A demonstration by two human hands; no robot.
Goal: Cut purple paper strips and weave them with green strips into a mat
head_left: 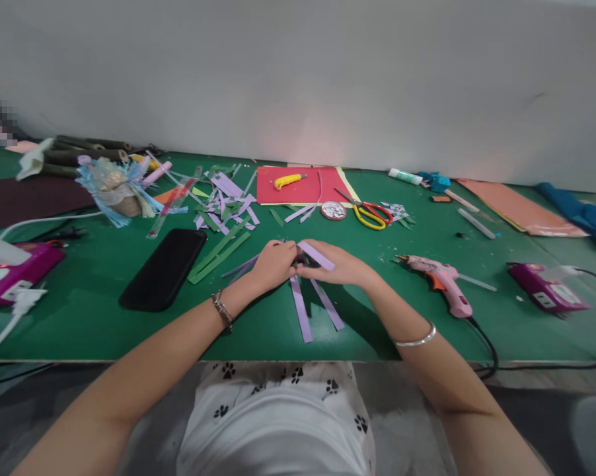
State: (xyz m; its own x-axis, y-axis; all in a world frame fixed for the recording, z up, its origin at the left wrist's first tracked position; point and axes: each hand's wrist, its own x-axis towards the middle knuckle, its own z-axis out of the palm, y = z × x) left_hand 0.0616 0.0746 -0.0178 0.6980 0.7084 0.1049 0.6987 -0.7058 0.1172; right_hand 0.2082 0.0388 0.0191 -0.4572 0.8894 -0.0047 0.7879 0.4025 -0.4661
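Close together over the green table, my left hand point(274, 266) and my right hand point(338, 262) both grip purple paper strips point(300, 311). Two strips hang down toward the table's front edge, and another strip crosses over my right thumb and fingers. More purple strips poke out to the left from under my left hand. How the strips are joined between my fingers is hidden. Left of my hands lie long green paper strips point(219, 259) and a black phone point(163, 270).
A pink glue gun point(444, 281) and a purple power strip point(546, 287) lie at right. Behind are scissors point(370, 213), a yellow cutter point(288, 180) on red paper point(268, 192), and loose strips point(226, 201). A decorated pot point(122, 192) stands at left.
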